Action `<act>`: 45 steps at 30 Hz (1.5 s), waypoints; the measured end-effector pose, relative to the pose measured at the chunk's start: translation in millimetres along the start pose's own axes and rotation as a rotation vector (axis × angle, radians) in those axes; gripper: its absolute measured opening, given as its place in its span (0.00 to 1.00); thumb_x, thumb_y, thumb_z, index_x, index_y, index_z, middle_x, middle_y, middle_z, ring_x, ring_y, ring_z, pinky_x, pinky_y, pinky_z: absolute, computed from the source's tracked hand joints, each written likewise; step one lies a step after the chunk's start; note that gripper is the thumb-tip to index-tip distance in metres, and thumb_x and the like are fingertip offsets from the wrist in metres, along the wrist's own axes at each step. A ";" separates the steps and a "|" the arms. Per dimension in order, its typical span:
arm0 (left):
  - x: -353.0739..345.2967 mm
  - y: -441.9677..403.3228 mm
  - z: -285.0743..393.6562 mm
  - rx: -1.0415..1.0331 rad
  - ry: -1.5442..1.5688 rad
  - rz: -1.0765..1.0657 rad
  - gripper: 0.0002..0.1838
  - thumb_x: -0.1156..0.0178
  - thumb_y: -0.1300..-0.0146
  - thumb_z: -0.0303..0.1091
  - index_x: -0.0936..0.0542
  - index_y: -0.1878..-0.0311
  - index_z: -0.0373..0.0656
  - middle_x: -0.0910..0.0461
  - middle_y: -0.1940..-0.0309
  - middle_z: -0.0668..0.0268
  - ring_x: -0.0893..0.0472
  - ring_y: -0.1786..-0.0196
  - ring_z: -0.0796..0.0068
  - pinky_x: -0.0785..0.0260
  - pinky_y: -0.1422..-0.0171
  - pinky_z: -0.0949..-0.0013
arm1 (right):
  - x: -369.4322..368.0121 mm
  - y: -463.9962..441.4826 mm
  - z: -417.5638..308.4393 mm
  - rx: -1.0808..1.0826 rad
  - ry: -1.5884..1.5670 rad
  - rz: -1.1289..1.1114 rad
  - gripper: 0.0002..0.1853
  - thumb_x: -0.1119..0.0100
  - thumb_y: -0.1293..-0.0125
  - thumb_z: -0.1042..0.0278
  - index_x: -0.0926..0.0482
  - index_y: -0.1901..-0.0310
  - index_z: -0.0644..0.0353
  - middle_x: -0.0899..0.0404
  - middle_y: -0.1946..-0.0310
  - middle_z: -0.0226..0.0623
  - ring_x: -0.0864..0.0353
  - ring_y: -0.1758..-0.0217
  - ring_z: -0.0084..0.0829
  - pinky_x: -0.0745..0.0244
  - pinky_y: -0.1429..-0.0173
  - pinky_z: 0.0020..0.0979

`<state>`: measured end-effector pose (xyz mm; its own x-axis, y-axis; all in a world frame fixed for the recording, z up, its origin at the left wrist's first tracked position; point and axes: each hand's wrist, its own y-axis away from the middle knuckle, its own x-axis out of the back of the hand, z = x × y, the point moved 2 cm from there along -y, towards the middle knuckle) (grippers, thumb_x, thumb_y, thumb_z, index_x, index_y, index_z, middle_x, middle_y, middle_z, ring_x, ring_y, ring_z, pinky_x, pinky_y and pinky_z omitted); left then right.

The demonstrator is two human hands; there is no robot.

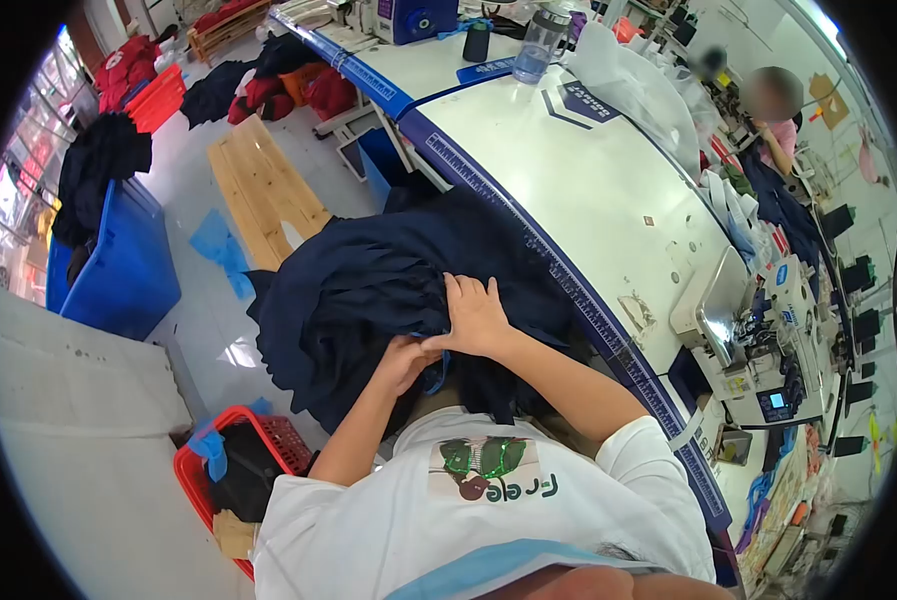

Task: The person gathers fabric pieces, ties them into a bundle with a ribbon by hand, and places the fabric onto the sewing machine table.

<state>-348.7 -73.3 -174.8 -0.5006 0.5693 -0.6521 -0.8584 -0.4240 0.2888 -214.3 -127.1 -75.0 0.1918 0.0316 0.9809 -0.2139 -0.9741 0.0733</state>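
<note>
A large heap of dark navy cloth [348, 270], bunched in many folds, lies in front of my body against the table edge. My left hand [402, 366] is closed at the near side of the heap, its fingers curled into the fabric and partly hidden. My right hand [475, 316] rests on top of the gathered folds, fingers stretched out and slightly apart, the thumb reaching toward my left hand. Between and below the hands shows a narrow blue strip [435, 378], partly covered. Which piece the strip belongs to I cannot tell.
A white sewing table [568, 190] with a ruler edge runs along the right, with a sewing machine [778, 350] and a water bottle [541, 45]. A wooden bench [263, 185], a blue bin [128, 265] and a red basket [288, 445] stand left. A person [776, 140] sits far right.
</note>
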 end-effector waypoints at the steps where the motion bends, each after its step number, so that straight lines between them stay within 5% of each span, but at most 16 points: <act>1: 6.3 0.9 -0.8 -0.002 0.059 -0.042 0.14 0.47 0.47 0.26 0.28 0.58 0.28 0.23 0.64 0.57 0.23 0.61 0.67 0.33 0.50 0.62 | 0.6 -3.0 -0.5 -0.002 0.033 -0.017 0.59 0.35 0.69 0.34 0.47 0.41 0.73 0.37 0.48 0.50 0.41 0.41 0.43 0.51 0.39 0.57; 4: -4.6 1.7 15.1 -0.063 0.115 -0.026 0.20 0.46 0.48 0.28 0.31 0.50 0.35 0.26 0.58 0.61 0.25 0.57 0.72 0.33 0.53 0.65 | -17.0 -0.6 -4.0 -0.037 0.067 0.082 0.61 0.34 0.72 0.34 0.47 0.41 0.72 0.39 0.46 0.51 0.42 0.40 0.46 0.53 0.40 0.61; 5: 14.5 -2.3 11.8 0.156 -0.204 -0.018 0.25 0.43 0.48 0.31 0.34 0.45 0.36 0.30 0.52 0.63 0.28 0.52 0.73 0.34 0.50 0.69 | -20.2 -0.2 -6.3 -0.056 0.089 0.119 0.62 0.34 0.73 0.34 0.47 0.41 0.72 0.40 0.46 0.52 0.42 0.39 0.47 0.53 0.40 0.62; 7: 3.8 -3.9 24.8 0.066 -0.477 0.046 0.29 0.40 0.49 0.35 0.35 0.44 0.34 0.30 0.52 0.63 0.30 0.52 0.74 0.35 0.50 0.71 | -24.7 0.9 -13.5 -0.083 0.038 0.125 0.62 0.34 0.74 0.34 0.47 0.41 0.72 0.40 0.45 0.53 0.44 0.39 0.48 0.54 0.41 0.63; 9: 4.4 -10.9 29.8 0.072 -0.599 -0.062 0.32 0.39 0.50 0.37 0.36 0.43 0.33 0.29 0.52 0.62 0.29 0.52 0.73 0.35 0.50 0.71 | -30.7 -1.4 -11.4 -0.108 0.084 0.118 0.54 0.34 0.67 0.44 0.46 0.41 0.71 0.39 0.47 0.52 0.43 0.39 0.47 0.52 0.41 0.62; 10: 7.8 -14.9 30.5 0.266 -0.634 -0.113 0.35 0.38 0.49 0.37 0.40 0.41 0.32 0.32 0.48 0.60 0.31 0.50 0.73 0.37 0.47 0.69 | -36.1 -2.6 -8.4 -0.121 0.102 0.149 0.49 0.35 0.63 0.49 0.45 0.41 0.70 0.38 0.47 0.51 0.42 0.39 0.46 0.50 0.41 0.60; 13: 5.3 -19.2 24.2 0.009 -0.575 -0.015 0.28 0.38 0.49 0.37 0.31 0.47 0.33 0.27 0.54 0.63 0.29 0.52 0.72 0.36 0.48 0.69 | -58.2 -7.6 -1.2 -0.145 0.159 0.228 0.39 0.40 0.56 0.58 0.41 0.43 0.69 0.35 0.49 0.46 0.38 0.42 0.42 0.45 0.41 0.54; 16: 7.5 -18.9 25.5 0.045 -0.538 0.068 0.26 0.39 0.48 0.40 0.30 0.49 0.33 0.25 0.56 0.58 0.27 0.53 0.65 0.36 0.47 0.69 | -76.0 -12.4 13.4 -0.164 0.188 0.245 0.35 0.41 0.55 0.62 0.39 0.44 0.68 0.33 0.51 0.42 0.35 0.46 0.37 0.41 0.43 0.47; 19: -1.9 -17.7 56.6 0.367 -1.268 -0.129 0.27 0.41 0.47 0.43 0.31 0.48 0.33 0.29 0.51 0.47 0.30 0.48 0.56 0.39 0.43 0.67 | -69.4 -8.0 36.4 -0.196 0.065 0.289 0.31 0.39 0.57 0.62 0.34 0.48 0.62 0.28 0.59 0.40 0.27 0.55 0.37 0.33 0.51 0.38; 23: 38.8 -20.2 28.8 -0.306 -1.646 0.106 0.25 0.42 0.48 0.46 0.27 0.51 0.37 0.28 0.53 0.48 0.27 0.53 0.51 0.36 0.46 0.62 | -32.4 10.6 63.5 -0.248 -0.230 0.268 0.26 0.39 0.57 0.62 0.30 0.53 0.60 0.26 0.67 0.42 0.24 0.62 0.41 0.28 0.59 0.38; 25: -0.4 0.8 47.2 -0.633 -2.097 -0.001 0.25 0.43 0.47 0.46 0.28 0.49 0.40 0.29 0.51 0.50 0.29 0.50 0.53 0.38 0.43 0.61 | 2.6 38.4 61.9 -0.216 -0.251 0.216 0.25 0.39 0.56 0.59 0.29 0.55 0.60 0.25 0.66 0.42 0.24 0.61 0.42 0.28 0.60 0.38; 31: -84.6 62.5 23.0 -0.593 -1.941 -0.376 0.28 0.43 0.47 0.46 0.31 0.46 0.42 0.30 0.50 0.50 0.30 0.47 0.57 0.40 0.42 0.64 | 95.6 196.5 60.1 -0.231 -0.235 -0.107 0.27 0.38 0.61 0.67 0.30 0.54 0.61 0.24 0.66 0.41 0.23 0.60 0.40 0.27 0.61 0.38; 34: -144.4 73.6 0.6 -0.584 -1.894 -0.645 0.28 0.43 0.47 0.46 0.32 0.45 0.41 0.30 0.50 0.50 0.30 0.47 0.57 0.39 0.42 0.64 | 119.8 295.9 53.8 -0.291 -0.169 -0.051 0.26 0.39 0.61 0.69 0.30 0.55 0.61 0.25 0.68 0.38 0.24 0.63 0.38 0.29 0.62 0.36; 39: -250.6 79.8 -44.7 -0.576 -1.827 -1.168 0.30 0.42 0.48 0.46 0.34 0.44 0.41 0.30 0.50 0.50 0.30 0.48 0.56 0.39 0.43 0.63 | 87.9 434.3 0.5 -0.575 -0.060 0.295 0.25 0.41 0.63 0.71 0.30 0.57 0.61 0.30 0.73 0.33 0.28 0.67 0.31 0.35 0.62 0.30; 41: -295.3 89.7 -62.2 -0.592 -1.801 -1.370 0.31 0.42 0.48 0.46 0.34 0.43 0.41 0.30 0.51 0.50 0.30 0.48 0.56 0.39 0.43 0.63 | 59.7 477.0 -20.8 -0.723 -0.150 0.385 0.32 0.37 0.67 0.70 0.30 0.53 0.62 0.27 0.62 0.36 0.26 0.60 0.34 0.32 0.57 0.32; 45: -385.1 119.0 -98.6 -0.665 -1.713 -1.726 0.32 0.41 0.48 0.46 0.36 0.43 0.40 0.30 0.51 0.50 0.30 0.48 0.55 0.38 0.43 0.62 | 18.3 528.0 -62.4 -0.939 -0.338 0.860 0.26 0.38 0.60 0.70 0.29 0.54 0.62 0.26 0.60 0.37 0.26 0.59 0.36 0.32 0.55 0.32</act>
<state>-247.0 -412.5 41.6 0.3256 0.1486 0.9338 -0.4594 0.8880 0.0189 -383.5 -626.8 -7.2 -0.1391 -0.7065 0.6939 -0.9403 -0.1255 -0.3163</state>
